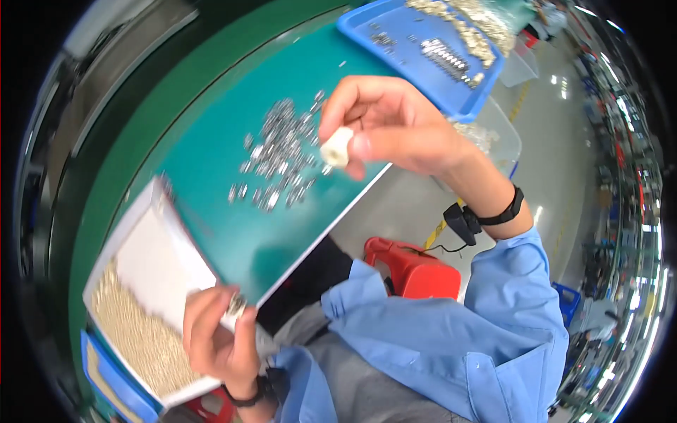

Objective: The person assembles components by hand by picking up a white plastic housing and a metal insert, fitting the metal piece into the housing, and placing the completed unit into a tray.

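Cream in colour, a part (337, 147) is pinched between thumb and fingers in the grip of the right hand (405, 127), above the green table (218, 218) and just beside the scattered metal bits (278, 151). Thumb and fingertips of the left hand (220, 342) pinch a small piece (236, 305), partly dark, near a white box (155, 254) of tan pieces (134, 331); past the right hand, a blue tray (416, 56) carries more cream and metal items.

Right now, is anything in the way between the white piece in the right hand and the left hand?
Nothing visible stands between the white piece in the right hand and the left hand. Metal bits lie lower down, on the table.
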Tool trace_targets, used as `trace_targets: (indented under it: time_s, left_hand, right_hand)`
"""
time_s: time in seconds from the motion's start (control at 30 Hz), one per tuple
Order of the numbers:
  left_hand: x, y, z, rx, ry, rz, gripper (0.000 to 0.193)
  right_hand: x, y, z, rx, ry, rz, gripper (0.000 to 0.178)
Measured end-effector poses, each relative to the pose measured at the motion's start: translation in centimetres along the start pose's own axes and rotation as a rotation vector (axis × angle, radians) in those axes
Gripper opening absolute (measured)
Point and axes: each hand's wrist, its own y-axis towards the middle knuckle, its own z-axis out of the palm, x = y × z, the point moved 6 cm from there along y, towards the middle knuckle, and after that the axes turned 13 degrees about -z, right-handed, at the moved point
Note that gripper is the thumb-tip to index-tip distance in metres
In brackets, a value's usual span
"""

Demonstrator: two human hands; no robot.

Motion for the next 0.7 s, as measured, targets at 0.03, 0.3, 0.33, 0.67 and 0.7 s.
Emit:
trace_targets:
  time_s: [0.03,0.3,0.33,0.67,0.7]
  left_hand:
    - [-0.7,-0.4,-0.4,0.002,-0.002,0.015,0.036]
    - [-1.3,-5.0,-5.7,-0.145,0.036,0.101,0.041]
    - [-1.2,-5.5,-6.2,-0.151,0.041,0.117,0.042]
    - [-0.3,-7.0,-8.6,-0.174,-0.108,0.227,0.042]
    - [-0.2,-7.0,-8.6,-0.174,-0.112,0.228,0.042]
  right_hand:
    - [-0.9,0.1,2.9,0.038,-0.008,-0.064,0.019]
    - [-5.1,0.1,17.3,0.163,-0.249,-0.201,0.016]
    - [-5.6,0.1,18.4,0.203,-0.311,-0.130,0.013]
    - [-8.0,-0.1,22.6,0.089,-0.347,-0.062,0.008]
    - [-8.1,-0.3,22.8,0.034,-0.306,-0.054,0.008]
